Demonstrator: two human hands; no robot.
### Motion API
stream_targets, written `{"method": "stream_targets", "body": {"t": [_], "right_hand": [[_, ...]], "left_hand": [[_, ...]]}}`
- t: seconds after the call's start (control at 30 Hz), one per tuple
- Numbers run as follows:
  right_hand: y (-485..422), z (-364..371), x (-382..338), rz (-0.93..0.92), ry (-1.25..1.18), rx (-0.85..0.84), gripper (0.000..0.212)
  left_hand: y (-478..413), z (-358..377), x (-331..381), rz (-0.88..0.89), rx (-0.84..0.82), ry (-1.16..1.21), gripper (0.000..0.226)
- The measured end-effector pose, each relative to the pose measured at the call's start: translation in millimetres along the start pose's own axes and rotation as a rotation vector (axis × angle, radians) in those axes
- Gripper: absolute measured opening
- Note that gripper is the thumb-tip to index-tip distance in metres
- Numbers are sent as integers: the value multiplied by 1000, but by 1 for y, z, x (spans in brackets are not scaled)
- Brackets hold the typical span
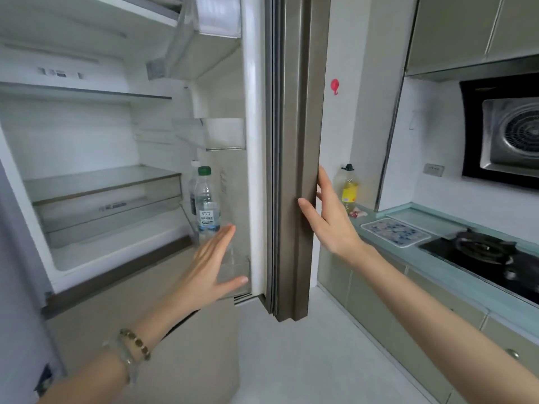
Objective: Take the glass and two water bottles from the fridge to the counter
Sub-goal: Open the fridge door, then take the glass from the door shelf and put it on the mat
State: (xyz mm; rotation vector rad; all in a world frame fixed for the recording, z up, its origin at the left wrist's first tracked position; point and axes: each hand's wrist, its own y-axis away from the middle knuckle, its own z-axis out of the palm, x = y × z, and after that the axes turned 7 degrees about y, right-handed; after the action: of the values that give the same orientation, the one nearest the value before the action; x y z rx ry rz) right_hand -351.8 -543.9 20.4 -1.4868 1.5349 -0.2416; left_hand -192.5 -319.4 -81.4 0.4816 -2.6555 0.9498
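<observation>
The fridge stands open, its door (294, 158) swung toward me. Low in the door's shelf (233, 260) stands a clear water bottle with a green cap (205, 196). A second bottle with a white cap (193, 185) is just behind it, mostly hidden. A clear glass (212, 212) seems to stand in front of the green-capped bottle, but it is hard to make out. My left hand (208, 269) is open with fingers spread, just below and in front of the bottles, touching nothing. My right hand (326, 220) grips the door's outer edge, thumb in front and fingers behind.
The fridge's inner shelves and drawer (108, 217) hold nothing visible. To the right runs a pale green counter (437, 269) with a patterned mat (395, 231), a black gas stove (484, 252) and a yellow oil bottle (349, 188). A range hood (507, 135) hangs above.
</observation>
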Motion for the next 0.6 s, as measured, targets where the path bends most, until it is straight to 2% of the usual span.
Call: {"method": "stream_targets", "body": {"t": [0.17,0.33,0.5,0.6], "right_hand": [[11,-15,19,50,215,84,69],[18,1,11,-106,469,179,68],[30,48,8,-290,587,0,53],[34,74,21,-281,702,-124,49]], "left_hand": [[-14,21,6,33,-28,1,98],[-18,29,-10,35,-45,12,101],[-36,32,-37,49,-59,-18,101],[-47,34,-57,56,-83,-45,102]]}}
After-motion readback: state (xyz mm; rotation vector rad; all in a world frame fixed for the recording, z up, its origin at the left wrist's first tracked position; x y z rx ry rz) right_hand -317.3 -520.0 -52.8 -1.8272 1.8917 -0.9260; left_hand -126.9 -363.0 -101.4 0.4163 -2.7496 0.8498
